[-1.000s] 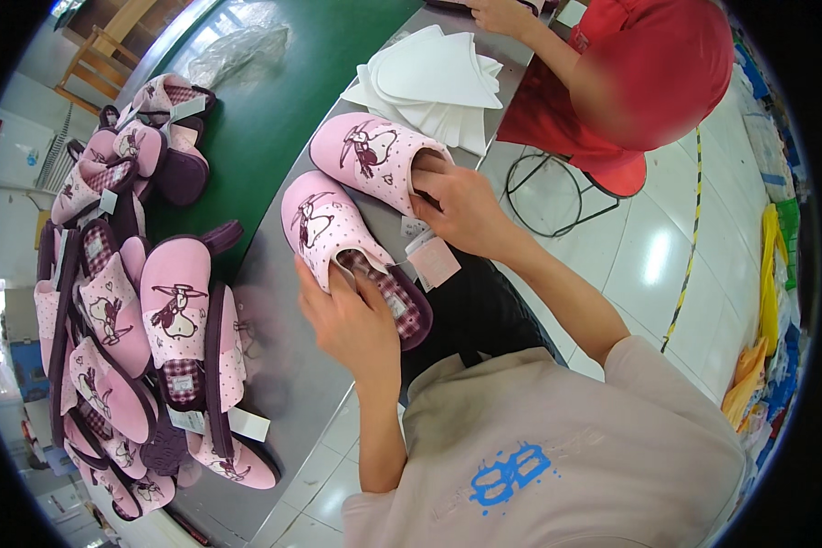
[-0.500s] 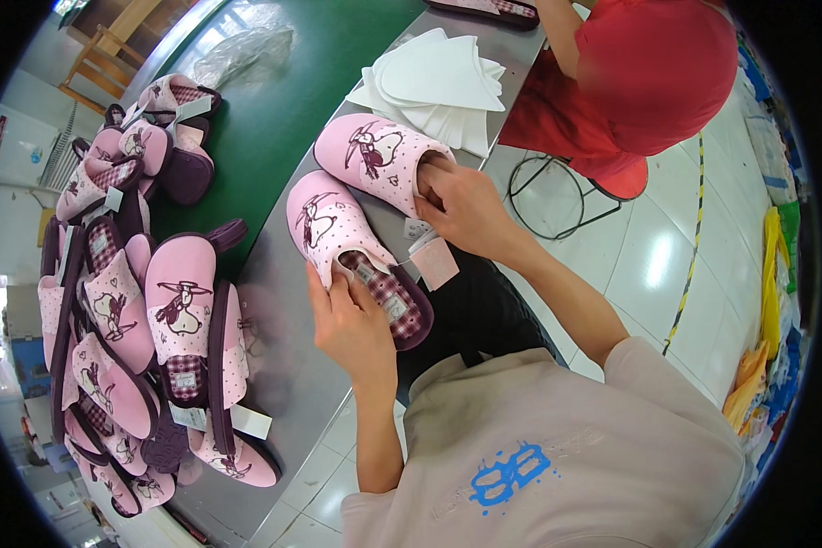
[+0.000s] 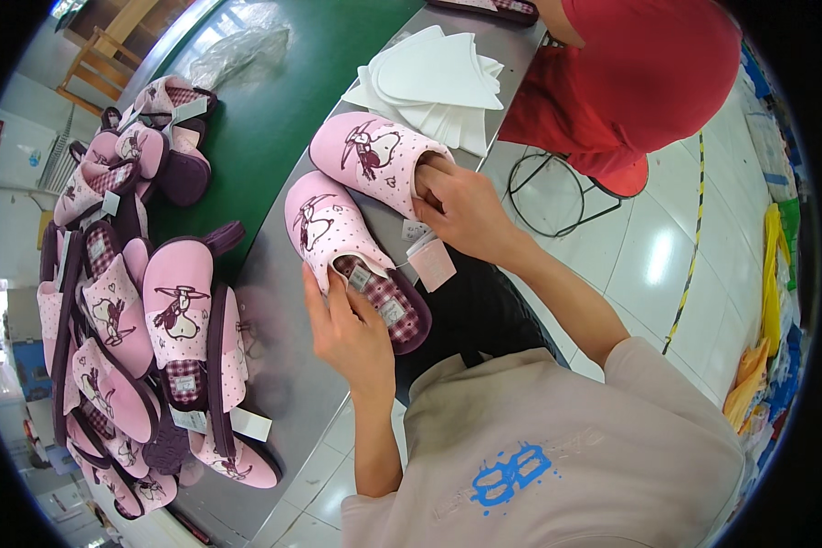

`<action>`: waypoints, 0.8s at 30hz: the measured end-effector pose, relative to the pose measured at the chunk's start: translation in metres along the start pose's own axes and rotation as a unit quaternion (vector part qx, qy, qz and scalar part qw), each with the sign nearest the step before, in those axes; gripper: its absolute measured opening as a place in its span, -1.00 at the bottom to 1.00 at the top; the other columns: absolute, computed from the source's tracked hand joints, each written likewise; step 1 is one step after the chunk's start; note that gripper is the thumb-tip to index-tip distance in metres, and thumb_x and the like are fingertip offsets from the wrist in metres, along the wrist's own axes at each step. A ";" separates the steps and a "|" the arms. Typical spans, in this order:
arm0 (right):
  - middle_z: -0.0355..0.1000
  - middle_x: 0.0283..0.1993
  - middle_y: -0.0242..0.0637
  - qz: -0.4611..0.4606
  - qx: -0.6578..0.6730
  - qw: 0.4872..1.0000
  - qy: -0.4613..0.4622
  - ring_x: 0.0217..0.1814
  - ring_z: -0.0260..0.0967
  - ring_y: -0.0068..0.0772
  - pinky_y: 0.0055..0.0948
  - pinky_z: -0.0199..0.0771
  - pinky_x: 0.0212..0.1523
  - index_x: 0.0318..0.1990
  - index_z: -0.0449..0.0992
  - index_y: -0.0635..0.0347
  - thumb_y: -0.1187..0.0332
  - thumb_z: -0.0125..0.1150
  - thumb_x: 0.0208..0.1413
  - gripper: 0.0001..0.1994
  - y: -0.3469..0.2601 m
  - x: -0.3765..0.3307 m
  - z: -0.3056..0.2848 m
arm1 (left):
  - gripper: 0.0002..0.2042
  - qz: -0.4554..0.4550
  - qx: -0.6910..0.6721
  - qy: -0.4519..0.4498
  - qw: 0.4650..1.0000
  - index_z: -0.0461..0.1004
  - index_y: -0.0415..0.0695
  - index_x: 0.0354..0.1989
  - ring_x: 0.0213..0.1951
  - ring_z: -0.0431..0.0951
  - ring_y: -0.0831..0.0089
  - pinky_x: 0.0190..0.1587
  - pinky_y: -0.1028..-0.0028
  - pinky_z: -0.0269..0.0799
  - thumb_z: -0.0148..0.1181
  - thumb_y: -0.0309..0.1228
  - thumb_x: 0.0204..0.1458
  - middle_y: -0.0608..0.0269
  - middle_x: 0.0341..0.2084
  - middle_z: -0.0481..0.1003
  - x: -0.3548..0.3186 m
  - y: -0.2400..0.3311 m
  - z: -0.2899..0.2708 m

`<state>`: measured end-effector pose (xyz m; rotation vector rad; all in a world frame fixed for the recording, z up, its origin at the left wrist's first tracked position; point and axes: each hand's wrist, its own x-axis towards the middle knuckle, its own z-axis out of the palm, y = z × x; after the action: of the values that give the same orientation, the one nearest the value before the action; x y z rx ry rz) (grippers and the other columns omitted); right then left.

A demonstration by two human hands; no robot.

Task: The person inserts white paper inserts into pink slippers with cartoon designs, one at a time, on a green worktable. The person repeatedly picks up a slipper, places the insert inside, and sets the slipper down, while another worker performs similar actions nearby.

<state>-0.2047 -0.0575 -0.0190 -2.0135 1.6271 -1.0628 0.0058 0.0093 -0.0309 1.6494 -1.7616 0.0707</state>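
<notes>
Two pink slippers with a cartoon dog print and dark plum soles lie side by side before me. My left hand [image 3: 350, 331] grips the nearer slipper [image 3: 327, 224] at its opening edge, thumb and fingers on the upper. Its checked insole shows, and the heel points toward my body. The fingers of my right hand [image 3: 466, 203] reach into the opening of the farther slipper [image 3: 372, 157], so their tips are hidden. Between the two heels, a pale pink hang tag [image 3: 431, 265] dangles by a thin string.
Many similar slippers [image 3: 178, 292] are piled at the left of the grey metal table [image 3: 288, 370]. White shaped sheets [image 3: 438, 78] lie beyond my slippers. Clear plastic [image 3: 242, 55] rests on a green surface [image 3: 338, 41]. At the upper right, a person in red [image 3: 648, 73] is close by a round stool [image 3: 623, 178].
Both hands keep the same hold on the slippers, which have barely shifted. The person in red has moved slightly.
</notes>
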 end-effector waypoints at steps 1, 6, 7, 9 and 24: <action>0.55 -0.15 -0.09 -0.009 -0.003 1.000 0.012 -0.17 0.55 0.12 -0.02 0.56 -0.22 -0.19 0.55 0.27 0.38 0.32 0.16 -0.84 0.000 0.000 0.000 | -0.82 -0.006 -0.009 -0.001 1.000 0.64 -0.32 -0.04 -0.10 0.72 0.02 -0.16 0.22 0.64 0.27 -0.59 0.20 -0.15 0.24 0.54 -0.001 0.000 0.001; 0.49 -0.33 -0.16 -0.026 -0.022 0.999 0.038 -0.33 0.52 0.05 -0.06 0.47 -0.33 -0.32 0.47 0.26 0.38 0.37 0.11 -0.82 0.002 0.001 0.004 | -0.91 -0.021 -0.045 0.000 0.999 0.60 -0.29 -0.16 -0.24 0.72 0.06 -0.26 0.23 0.63 0.29 -0.61 0.18 -0.14 0.21 0.56 0.001 -0.001 0.000; 0.49 -0.33 -0.16 -0.021 -0.027 0.999 0.037 -0.33 0.52 0.05 -0.06 0.46 -0.34 -0.33 0.47 0.25 0.38 0.38 0.11 -0.82 0.002 0.001 0.004 | -0.93 -0.021 -0.046 0.000 0.999 0.58 -0.28 -0.20 -0.27 0.72 0.07 -0.28 0.24 0.62 0.29 -0.60 0.18 -0.14 0.21 0.56 0.001 -0.002 -0.001; 0.49 -0.34 -0.17 -0.012 -0.036 0.999 0.034 -0.33 0.52 0.04 -0.06 0.45 -0.35 -0.36 0.47 0.23 0.37 0.38 0.11 -0.81 0.001 0.000 0.004 | -0.95 -0.021 -0.049 0.001 0.999 0.54 -0.26 -0.26 -0.32 0.71 0.09 -0.33 0.24 0.61 0.31 -0.60 0.17 -0.14 0.19 0.57 0.000 -0.003 -0.002; 0.52 -0.19 -0.14 -0.060 -0.012 0.996 0.069 -0.21 0.55 0.06 -0.07 0.53 -0.22 -0.19 0.56 0.25 0.39 0.35 0.18 -0.86 0.001 -0.004 0.009 | -0.90 -0.001 -0.054 0.034 0.998 0.51 -0.19 -0.25 -0.21 0.72 0.07 -0.27 0.26 0.65 0.35 -0.56 0.19 -0.09 0.14 0.60 -0.005 -0.006 0.001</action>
<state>-0.1990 -0.0556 -0.0272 -2.1182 1.6086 -1.2559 0.0103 0.0126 -0.0365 1.5545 -1.6834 0.0291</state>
